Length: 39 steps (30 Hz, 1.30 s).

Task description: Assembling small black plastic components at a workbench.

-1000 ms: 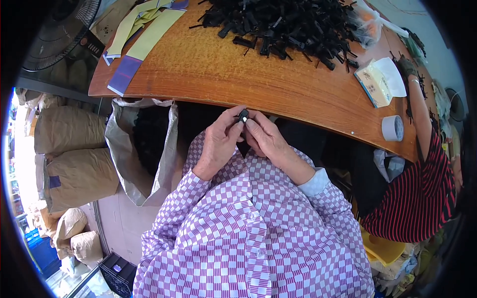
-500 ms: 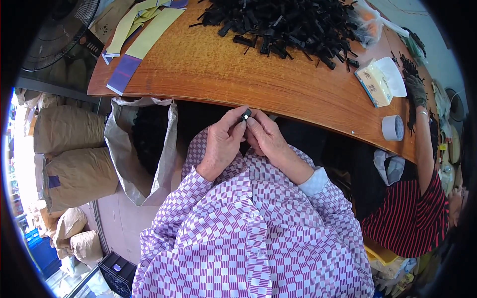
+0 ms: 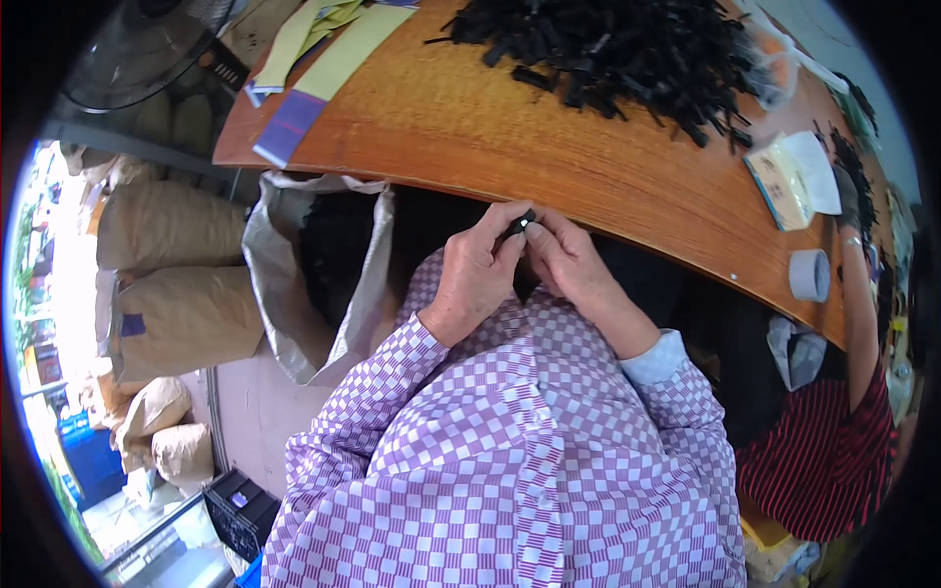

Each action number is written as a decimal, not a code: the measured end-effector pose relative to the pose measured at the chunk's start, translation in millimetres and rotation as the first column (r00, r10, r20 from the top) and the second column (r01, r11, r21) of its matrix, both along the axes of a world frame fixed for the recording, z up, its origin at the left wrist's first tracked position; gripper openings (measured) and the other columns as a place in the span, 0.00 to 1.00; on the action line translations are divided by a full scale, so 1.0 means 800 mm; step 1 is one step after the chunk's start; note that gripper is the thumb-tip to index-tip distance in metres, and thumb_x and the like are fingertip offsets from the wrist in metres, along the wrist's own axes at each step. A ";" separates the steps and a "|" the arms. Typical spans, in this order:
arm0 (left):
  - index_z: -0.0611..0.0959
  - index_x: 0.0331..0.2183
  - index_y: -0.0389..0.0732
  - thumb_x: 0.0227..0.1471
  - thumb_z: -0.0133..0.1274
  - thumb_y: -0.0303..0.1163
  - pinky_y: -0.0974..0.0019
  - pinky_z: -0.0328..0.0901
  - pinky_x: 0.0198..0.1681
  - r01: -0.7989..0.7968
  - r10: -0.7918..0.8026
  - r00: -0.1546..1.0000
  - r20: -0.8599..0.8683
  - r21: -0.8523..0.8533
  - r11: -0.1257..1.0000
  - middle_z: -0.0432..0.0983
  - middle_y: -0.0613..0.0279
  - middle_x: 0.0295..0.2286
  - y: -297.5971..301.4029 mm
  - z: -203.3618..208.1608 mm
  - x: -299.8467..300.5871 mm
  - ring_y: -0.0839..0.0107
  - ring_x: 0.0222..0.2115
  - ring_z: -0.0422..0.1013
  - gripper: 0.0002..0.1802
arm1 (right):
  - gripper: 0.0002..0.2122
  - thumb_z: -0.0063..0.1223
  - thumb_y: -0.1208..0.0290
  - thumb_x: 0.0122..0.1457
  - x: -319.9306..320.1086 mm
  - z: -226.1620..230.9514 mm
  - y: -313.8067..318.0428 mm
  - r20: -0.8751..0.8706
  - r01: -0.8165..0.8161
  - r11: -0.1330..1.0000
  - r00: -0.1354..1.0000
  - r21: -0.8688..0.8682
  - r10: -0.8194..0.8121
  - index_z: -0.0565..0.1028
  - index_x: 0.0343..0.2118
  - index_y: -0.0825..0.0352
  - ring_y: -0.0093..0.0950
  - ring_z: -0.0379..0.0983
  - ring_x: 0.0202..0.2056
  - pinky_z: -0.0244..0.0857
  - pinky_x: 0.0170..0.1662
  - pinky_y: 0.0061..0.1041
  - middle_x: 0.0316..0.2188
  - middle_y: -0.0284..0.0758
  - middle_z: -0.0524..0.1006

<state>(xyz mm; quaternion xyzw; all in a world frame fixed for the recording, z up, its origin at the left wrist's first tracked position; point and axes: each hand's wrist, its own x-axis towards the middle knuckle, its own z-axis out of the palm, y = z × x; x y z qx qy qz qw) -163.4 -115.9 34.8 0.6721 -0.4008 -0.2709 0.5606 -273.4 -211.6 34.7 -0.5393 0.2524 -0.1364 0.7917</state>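
Holding a small black part between the fingertips of both hands, just on the near side of the wooden table. With the left hand, gripping narrowly, thumb and fingertips drawn together on the part; with the right hand, pinching likewise from the right, covering much of the part and leaving only a dark end and a small white spot in sight. Hemmed in on the far side by the table's edge, close by the fingertips. Facing, well apart at the far side, a large heap of black pieces, with a clear plastic bag at its right. Flanked at far left by yellow and purple strips, partly overlapping; nearer on the left, by an open pale sack with dark contents, and beyond by stuffed brown sacks. Bounded at right by a tissue box and, nearer, a tape roll. At far right, close by a co-worker's gloved hand, partly hidden behind the tissue box.
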 end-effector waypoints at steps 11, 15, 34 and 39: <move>0.73 0.48 0.41 0.50 0.53 0.26 0.66 0.65 0.43 -0.372 0.204 0.825 0.527 0.235 0.898 0.74 0.55 0.39 0.136 -0.020 0.205 0.64 0.39 0.72 0.21 | 0.08 0.50 0.75 0.59 0.021 0.006 -0.064 0.157 0.225 0.333 0.963 -0.916 -0.219 0.72 0.41 0.68 0.22 0.73 0.27 0.65 0.30 0.20 0.26 0.40 0.76; 0.64 0.55 0.43 0.45 0.58 0.37 0.52 0.58 0.53 -0.474 -0.014 0.683 0.730 0.457 0.753 0.60 0.48 0.52 0.175 -0.081 0.212 0.47 0.53 0.58 0.36 | 0.05 0.49 0.74 0.59 0.021 0.006 -0.066 0.126 0.206 0.361 0.964 -0.910 -0.233 0.73 0.36 0.70 0.23 0.70 0.22 0.61 0.25 0.21 0.23 0.38 0.74; 0.76 0.44 0.47 0.44 0.55 0.45 0.28 0.48 0.51 -0.445 -0.368 0.516 0.774 0.609 0.656 0.59 0.52 0.54 0.127 -0.182 0.242 0.49 0.57 0.51 0.24 | 0.03 0.50 0.75 0.58 0.025 0.004 -0.059 0.107 0.155 0.166 0.958 -0.974 -0.266 0.73 0.32 0.68 0.36 0.72 0.20 0.63 0.22 0.26 0.20 0.42 0.74; 0.73 0.48 0.49 0.45 0.57 0.49 0.36 0.50 0.55 -0.500 -0.222 0.792 0.569 0.813 0.299 0.56 0.55 0.57 0.228 -0.208 0.305 0.48 0.57 0.51 0.29 | 0.02 0.50 0.76 0.58 0.029 0.004 -0.057 0.119 0.157 0.146 0.963 -0.977 -0.242 0.73 0.32 0.68 0.36 0.73 0.21 0.63 0.22 0.27 0.21 0.42 0.74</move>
